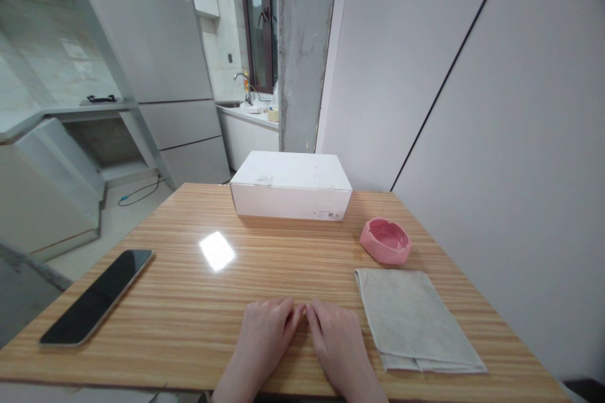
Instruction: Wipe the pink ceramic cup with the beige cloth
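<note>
My left hand (265,335) and my right hand (336,339) lie flat, palms down, side by side on the wooden table (189,302) near its front edge. Their fingertips touch each other and they hold nothing. A folded grey cloth (413,318) lies just right of my right hand. Beyond the cloth sits a pink ashtray (386,241). A closed white cardboard box (292,186) stands at the far middle of the table. A black phone (98,295) lies face up at the left.
A white wall runs along the table's right side. Past the table's far edge stand a concrete pillar (305,44), a grey fridge (161,63) and a kitchen counter with a tap (246,85). A bright light reflection shows on the tabletop.
</note>
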Tool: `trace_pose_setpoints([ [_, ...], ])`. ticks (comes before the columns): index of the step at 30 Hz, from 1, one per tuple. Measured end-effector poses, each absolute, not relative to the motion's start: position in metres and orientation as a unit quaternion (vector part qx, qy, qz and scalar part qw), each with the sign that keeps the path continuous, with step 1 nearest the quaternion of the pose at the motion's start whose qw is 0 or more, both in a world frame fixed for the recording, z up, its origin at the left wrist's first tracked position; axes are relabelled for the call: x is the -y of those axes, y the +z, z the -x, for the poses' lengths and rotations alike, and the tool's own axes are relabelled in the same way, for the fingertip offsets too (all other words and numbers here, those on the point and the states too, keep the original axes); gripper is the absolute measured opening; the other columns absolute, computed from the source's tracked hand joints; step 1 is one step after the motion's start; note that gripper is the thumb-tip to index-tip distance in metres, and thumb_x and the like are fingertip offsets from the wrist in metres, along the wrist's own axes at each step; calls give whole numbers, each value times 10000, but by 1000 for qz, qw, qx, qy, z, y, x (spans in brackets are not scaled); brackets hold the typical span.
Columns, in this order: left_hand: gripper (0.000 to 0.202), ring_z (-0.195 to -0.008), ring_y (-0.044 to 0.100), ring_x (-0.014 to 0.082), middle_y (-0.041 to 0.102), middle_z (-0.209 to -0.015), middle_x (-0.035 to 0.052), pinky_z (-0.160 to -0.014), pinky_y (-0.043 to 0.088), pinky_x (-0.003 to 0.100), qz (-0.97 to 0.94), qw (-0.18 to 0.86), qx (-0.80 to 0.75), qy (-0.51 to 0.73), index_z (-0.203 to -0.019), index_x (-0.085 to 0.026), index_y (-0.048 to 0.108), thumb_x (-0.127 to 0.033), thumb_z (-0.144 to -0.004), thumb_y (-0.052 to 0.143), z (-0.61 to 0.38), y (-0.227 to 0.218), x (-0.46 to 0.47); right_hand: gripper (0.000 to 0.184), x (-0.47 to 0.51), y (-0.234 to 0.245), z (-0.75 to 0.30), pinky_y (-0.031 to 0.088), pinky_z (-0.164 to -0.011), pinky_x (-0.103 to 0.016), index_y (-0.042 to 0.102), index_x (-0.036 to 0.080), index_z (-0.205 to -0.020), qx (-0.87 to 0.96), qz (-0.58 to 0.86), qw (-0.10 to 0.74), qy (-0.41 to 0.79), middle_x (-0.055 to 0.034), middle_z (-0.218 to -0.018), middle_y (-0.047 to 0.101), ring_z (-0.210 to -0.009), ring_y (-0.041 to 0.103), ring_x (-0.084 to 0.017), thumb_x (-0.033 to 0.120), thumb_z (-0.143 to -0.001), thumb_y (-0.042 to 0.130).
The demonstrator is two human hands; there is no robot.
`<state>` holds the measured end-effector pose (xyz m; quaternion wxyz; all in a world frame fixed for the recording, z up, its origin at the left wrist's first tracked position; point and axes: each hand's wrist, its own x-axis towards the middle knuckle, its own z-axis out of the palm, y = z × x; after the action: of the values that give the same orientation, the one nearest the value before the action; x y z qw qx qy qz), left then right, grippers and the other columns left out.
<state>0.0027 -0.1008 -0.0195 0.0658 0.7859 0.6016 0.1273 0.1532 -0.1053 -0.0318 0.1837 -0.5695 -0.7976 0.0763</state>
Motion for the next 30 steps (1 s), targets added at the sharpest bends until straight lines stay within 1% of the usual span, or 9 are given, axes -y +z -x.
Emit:
trace_pose_setpoints([
  [7,370,-679,678,235,713,-713,21,-573,378,300,-787,69,-601,124,-712,-226,631,-324,-944,360,-2,-21,100,264,106,-28,-153,244,-597,-283,553,219,-743,794,573,186,83,-7,-712,655,-655,600,-174,167,-933,377],
  [15,357,-673,678,224,718,-720,22,-570,371,292,-785,76,-601,132,-718,-231,641,-316,-939,373,-3,-19,101,249,106,-27,-153,258,-597,-274,561,216,-733,789,573,199,95,1,-709,660,-662,608,-162,163,-918,403],
  [19,361,-683,680,223,723,-732,29,-572,361,286,-777,79,-610,131,-727,-228,645,-309,-940,365,-5,-18,99,253,107,-24,-153,278,-599,-273,570,216,-728,786,578,198,98,4,-707,665,-665,617,-158,165,-914,406],
  [22,375,-683,676,212,719,-727,35,-560,345,276,-766,90,-620,145,-719,-218,634,-311,-944,349,-11,-14,97,245,107,-22,-154,302,-604,-266,592,216,-733,787,574,201,102,5,-718,677,-677,629,-151,134,-891,424],
  [26,357,-638,640,180,684,-675,18,-554,339,268,-767,121,-601,190,-677,-208,593,-325,-933,374,-29,6,96,193,104,-28,-154,346,-594,-270,650,202,-766,791,579,180,88,-36,-733,703,-678,651,-181,140,-840,483],
  [28,302,-629,612,169,658,-676,8,-568,356,269,-777,131,-575,218,-677,-207,577,-327,-907,424,-43,24,94,190,102,-34,-153,372,-584,-282,669,192,-839,796,576,175,67,-65,-756,709,-671,653,-209,131,-812,491],
  [30,200,-689,599,171,640,-739,11,-616,395,275,-794,140,-531,261,-722,-207,578,-320,-865,495,-60,41,88,253,100,-39,-153,409,-614,-299,665,175,-944,793,572,205,37,-99,-832,713,-713,653,-234,104,-792,476],
])
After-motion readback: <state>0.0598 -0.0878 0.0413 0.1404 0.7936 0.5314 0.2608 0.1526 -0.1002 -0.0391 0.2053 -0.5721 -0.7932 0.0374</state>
